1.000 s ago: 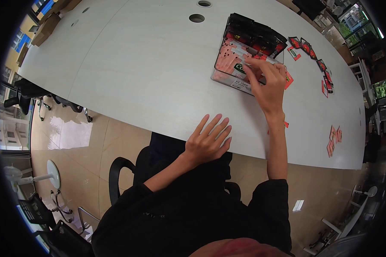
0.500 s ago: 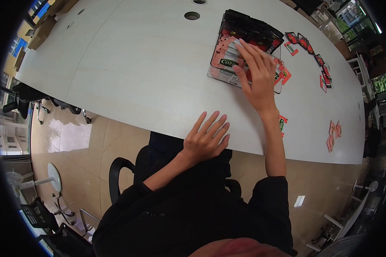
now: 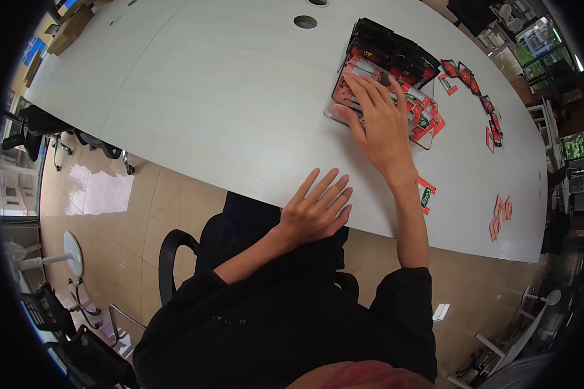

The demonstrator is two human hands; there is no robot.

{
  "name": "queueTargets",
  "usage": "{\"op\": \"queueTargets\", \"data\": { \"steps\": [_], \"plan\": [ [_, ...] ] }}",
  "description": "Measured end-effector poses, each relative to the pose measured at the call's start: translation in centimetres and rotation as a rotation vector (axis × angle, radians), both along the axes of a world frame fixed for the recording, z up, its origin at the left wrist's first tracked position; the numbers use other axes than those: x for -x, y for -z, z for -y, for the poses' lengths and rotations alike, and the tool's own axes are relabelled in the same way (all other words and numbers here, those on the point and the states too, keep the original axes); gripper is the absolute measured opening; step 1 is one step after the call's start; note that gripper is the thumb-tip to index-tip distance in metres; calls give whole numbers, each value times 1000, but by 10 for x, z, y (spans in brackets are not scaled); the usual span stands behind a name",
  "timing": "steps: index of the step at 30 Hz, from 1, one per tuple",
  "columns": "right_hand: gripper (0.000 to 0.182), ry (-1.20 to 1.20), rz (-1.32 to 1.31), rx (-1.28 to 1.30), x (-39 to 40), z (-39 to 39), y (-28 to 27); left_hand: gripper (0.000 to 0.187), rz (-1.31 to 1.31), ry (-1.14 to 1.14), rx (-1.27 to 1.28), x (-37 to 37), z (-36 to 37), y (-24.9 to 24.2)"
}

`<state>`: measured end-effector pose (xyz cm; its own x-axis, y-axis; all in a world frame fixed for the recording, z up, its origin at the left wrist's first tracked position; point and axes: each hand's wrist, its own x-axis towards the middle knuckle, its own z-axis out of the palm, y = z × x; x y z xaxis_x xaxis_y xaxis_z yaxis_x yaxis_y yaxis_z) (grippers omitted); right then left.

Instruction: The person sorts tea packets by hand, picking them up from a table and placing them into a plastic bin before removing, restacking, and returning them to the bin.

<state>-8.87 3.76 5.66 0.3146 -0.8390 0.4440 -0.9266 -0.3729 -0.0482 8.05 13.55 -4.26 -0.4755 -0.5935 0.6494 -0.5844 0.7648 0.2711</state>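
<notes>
My right hand (image 3: 384,133) reaches over the near part of a clear plastic tray (image 3: 336,114), fingers stretched out and spread, touching the red-and-white packets (image 3: 422,107) in it. Part of those packets is hidden under the hand. Just behind them, black packets with red print (image 3: 396,53) stand in a dense row. My left hand (image 3: 316,204) rests at the near table edge, its fingers spread and holding nothing. One loose red, white and green packet (image 3: 425,196) lies on the table beside my right forearm.
The white table (image 3: 194,117) has round cable holes (image 3: 305,22) at the far side. Right of the tray, several small black-and-red packets (image 3: 487,104) form a curved line. A small group of pale red packets (image 3: 499,214) lies near the right edge. Cardboard boxes (image 3: 70,31) stand far left.
My right hand has shifted left across the tray, covering the green-labelled left packet and revealing packets on the right. My left hand stays by the edge. The whole view has tilted slightly.
</notes>
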Motion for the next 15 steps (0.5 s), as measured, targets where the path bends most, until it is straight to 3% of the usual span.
{"op": "queueTargets", "data": {
  "steps": [2,4,7,13,15],
  "plan": [
    [60,32,-7,-3,-1,0,2,25,5,7,-5,0,0,-1],
    [63,50,122,194,-5,3,6,25,-2,11,-1,0,0,-1],
    [68,72,-44,39,-13,-2,12,24,3,2,1,0,-1,-1],
    [77,111,10,203,-17,0,10,24,3,4,-7,0,0,-1],
    [78,93,-28,141,-17,0,22,24,4,0,-3,0,-1,-1]
  ]
}}
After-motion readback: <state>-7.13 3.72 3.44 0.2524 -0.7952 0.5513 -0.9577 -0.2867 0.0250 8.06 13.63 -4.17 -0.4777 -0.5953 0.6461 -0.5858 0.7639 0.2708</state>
